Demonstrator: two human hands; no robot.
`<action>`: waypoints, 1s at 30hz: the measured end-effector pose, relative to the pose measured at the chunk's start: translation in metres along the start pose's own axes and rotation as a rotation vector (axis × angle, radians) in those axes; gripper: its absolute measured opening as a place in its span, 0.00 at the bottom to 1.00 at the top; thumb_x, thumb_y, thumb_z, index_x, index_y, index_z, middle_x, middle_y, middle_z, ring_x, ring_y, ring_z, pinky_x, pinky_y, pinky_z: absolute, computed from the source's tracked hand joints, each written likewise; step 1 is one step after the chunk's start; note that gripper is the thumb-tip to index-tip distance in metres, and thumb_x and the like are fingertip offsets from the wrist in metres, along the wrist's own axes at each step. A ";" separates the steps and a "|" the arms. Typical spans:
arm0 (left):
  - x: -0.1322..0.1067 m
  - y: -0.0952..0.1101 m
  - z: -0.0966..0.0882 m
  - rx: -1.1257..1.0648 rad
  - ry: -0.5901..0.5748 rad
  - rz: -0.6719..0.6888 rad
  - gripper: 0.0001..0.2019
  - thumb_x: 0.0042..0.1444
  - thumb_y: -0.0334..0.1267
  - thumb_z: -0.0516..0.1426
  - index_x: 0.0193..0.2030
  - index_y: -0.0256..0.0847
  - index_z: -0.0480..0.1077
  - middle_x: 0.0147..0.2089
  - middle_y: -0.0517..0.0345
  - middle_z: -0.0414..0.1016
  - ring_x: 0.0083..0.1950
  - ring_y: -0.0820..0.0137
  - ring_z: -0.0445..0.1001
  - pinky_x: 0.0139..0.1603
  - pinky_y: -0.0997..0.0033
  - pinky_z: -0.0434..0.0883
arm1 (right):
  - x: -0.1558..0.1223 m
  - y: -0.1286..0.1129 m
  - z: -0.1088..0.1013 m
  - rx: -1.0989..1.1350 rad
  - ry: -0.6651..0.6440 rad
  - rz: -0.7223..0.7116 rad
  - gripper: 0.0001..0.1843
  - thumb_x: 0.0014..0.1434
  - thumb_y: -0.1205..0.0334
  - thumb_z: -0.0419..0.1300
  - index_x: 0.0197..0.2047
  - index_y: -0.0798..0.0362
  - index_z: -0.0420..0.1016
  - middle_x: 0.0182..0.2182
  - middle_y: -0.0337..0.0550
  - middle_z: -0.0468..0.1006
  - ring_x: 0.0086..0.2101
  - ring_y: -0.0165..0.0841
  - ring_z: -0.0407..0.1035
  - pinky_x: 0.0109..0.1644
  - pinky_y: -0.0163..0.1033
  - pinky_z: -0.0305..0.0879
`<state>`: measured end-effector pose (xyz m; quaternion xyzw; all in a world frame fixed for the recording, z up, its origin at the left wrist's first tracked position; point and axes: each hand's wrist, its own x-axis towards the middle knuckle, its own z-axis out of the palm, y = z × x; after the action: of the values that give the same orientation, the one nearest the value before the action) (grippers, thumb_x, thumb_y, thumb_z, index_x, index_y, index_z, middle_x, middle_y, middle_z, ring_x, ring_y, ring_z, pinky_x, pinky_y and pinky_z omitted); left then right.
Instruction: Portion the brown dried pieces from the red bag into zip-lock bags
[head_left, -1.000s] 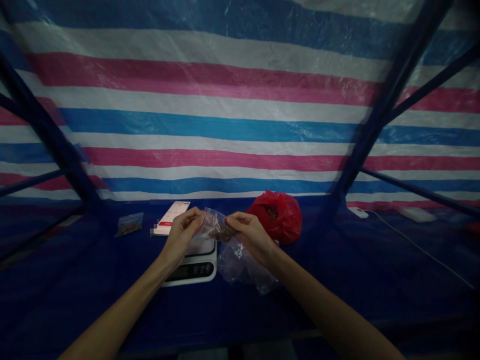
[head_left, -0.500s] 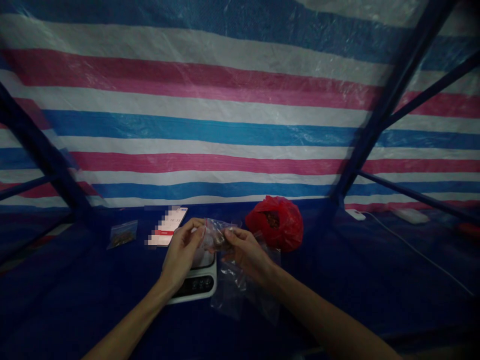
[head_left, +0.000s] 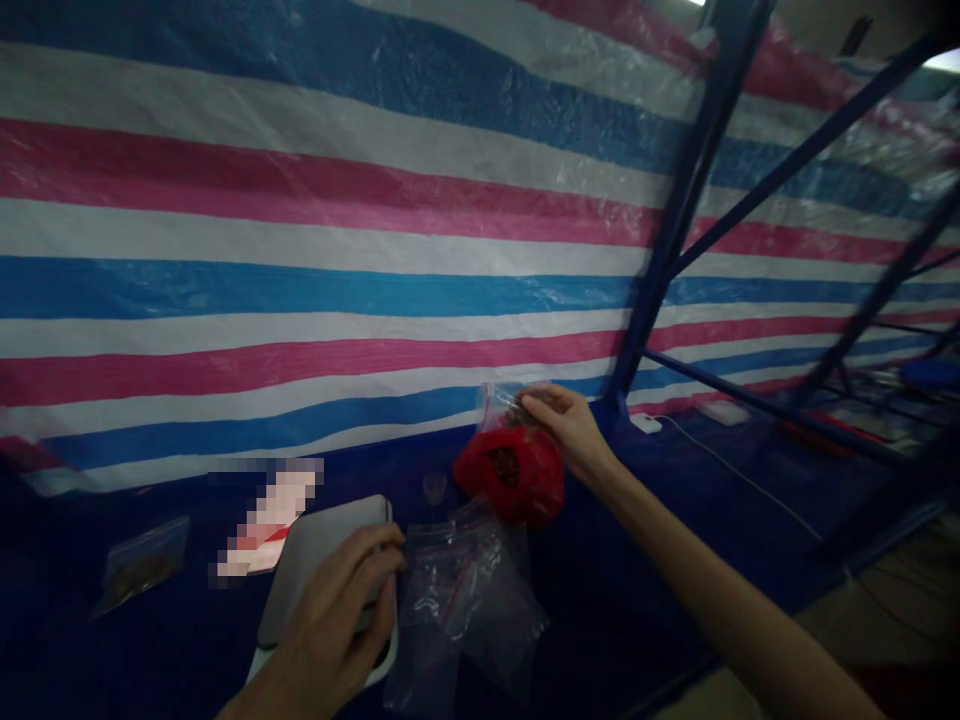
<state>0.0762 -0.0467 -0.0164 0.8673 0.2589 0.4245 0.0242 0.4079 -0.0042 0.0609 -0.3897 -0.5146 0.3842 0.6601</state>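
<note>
My right hand point(head_left: 566, 425) is raised above the red plastic bag point(head_left: 511, 478), pinching a small clear zip bag point(head_left: 501, 405) with brown bits in it. My left hand point(head_left: 341, 620) rests low on the white kitchen scale point(head_left: 311, 560), its fingers curled over the right edge beside a pile of empty clear zip bags point(head_left: 465, 590). The scale's display is hidden under my hand.
A filled small zip bag point(head_left: 142, 565) lies at the far left on the blue cover. A phone point(head_left: 262, 520) lies behind the scale. A striped tarp wall point(head_left: 300, 250) backs the table. Blue metal posts point(head_left: 675, 220), a white charger point(head_left: 645, 423) and its cable stand to the right.
My right hand has carried the small filled bag up and right, over the red bag. My left hand let go of it and dropped onto the scale. The view swung right.
</note>
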 end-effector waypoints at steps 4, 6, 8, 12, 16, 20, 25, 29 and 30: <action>0.013 -0.008 -0.010 0.124 -0.035 0.190 0.21 0.57 0.30 0.56 0.56 0.52 0.70 0.52 0.52 0.79 0.52 0.59 0.80 0.49 0.61 0.80 | 0.030 -0.015 -0.040 -0.324 -0.234 -0.011 0.14 0.51 0.53 0.72 0.36 0.54 0.82 0.29 0.44 0.82 0.30 0.36 0.77 0.29 0.37 0.70; 0.021 -0.017 -0.017 0.159 -0.028 0.228 0.22 0.57 0.31 0.55 0.57 0.53 0.69 0.53 0.51 0.80 0.51 0.59 0.80 0.48 0.61 0.80 | 0.040 -0.022 -0.046 -0.454 -0.393 -0.005 0.13 0.53 0.54 0.71 0.36 0.54 0.82 0.29 0.43 0.83 0.30 0.35 0.77 0.32 0.38 0.71; 0.025 -0.028 -0.022 0.170 -0.011 0.219 0.22 0.58 0.31 0.55 0.58 0.53 0.69 0.53 0.50 0.79 0.51 0.59 0.80 0.46 0.62 0.80 | 0.048 -0.031 -0.044 -0.574 -0.550 -0.015 0.11 0.55 0.55 0.69 0.37 0.54 0.82 0.29 0.42 0.83 0.31 0.35 0.77 0.35 0.39 0.70; 0.010 -0.055 -0.022 0.177 0.052 0.147 0.19 0.58 0.32 0.55 0.56 0.51 0.69 0.53 0.49 0.78 0.52 0.59 0.79 0.47 0.61 0.80 | 0.059 -0.044 -0.026 -0.871 -0.816 -0.162 0.04 0.58 0.67 0.65 0.36 0.52 0.83 0.31 0.41 0.83 0.31 0.32 0.75 0.36 0.37 0.66; -0.013 -0.075 -0.019 0.212 0.004 0.158 0.19 0.58 0.30 0.55 0.56 0.48 0.70 0.55 0.48 0.76 0.52 0.59 0.78 0.47 0.62 0.79 | 0.064 -0.039 -0.008 -1.061 -1.028 -0.232 0.14 0.53 0.78 0.62 0.34 0.50 0.84 0.30 0.39 0.83 0.31 0.31 0.72 0.36 0.35 0.61; -0.017 -0.080 -0.024 0.240 -0.025 0.212 0.19 0.60 0.27 0.54 0.56 0.43 0.69 0.55 0.44 0.74 0.54 0.60 0.76 0.49 0.62 0.77 | 0.068 -0.037 -0.001 -1.195 -1.063 -0.219 0.16 0.52 0.79 0.62 0.36 0.49 0.84 0.29 0.38 0.84 0.30 0.30 0.73 0.33 0.34 0.57; -0.007 -0.069 -0.030 0.260 0.009 0.275 0.17 0.60 0.21 0.53 0.53 0.37 0.69 0.54 0.43 0.72 0.53 0.63 0.75 0.50 0.66 0.74 | 0.071 -0.046 0.002 -1.425 -1.120 -0.274 0.12 0.58 0.73 0.63 0.40 0.51 0.85 0.31 0.43 0.86 0.31 0.32 0.76 0.33 0.35 0.57; -0.005 -0.059 -0.028 0.259 0.024 0.316 0.15 0.60 0.21 0.54 0.52 0.36 0.70 0.54 0.42 0.72 0.53 0.62 0.74 0.51 0.66 0.74 | 0.070 -0.049 -0.001 -1.471 -1.164 -0.348 0.13 0.61 0.71 0.62 0.42 0.47 0.86 0.36 0.42 0.87 0.35 0.33 0.78 0.34 0.35 0.58; -0.005 -0.057 -0.028 0.252 0.025 0.314 0.16 0.60 0.21 0.54 0.52 0.36 0.70 0.54 0.42 0.72 0.53 0.62 0.74 0.51 0.65 0.74 | 0.070 -0.049 -0.002 -1.468 -1.169 -0.348 0.13 0.61 0.71 0.62 0.42 0.46 0.86 0.36 0.41 0.87 0.35 0.33 0.78 0.34 0.35 0.59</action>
<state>0.0287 -0.0046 -0.0169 0.8878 0.1721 0.3981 -0.1543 0.4269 0.0398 0.1321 -0.3710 -0.9265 -0.0044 -0.0629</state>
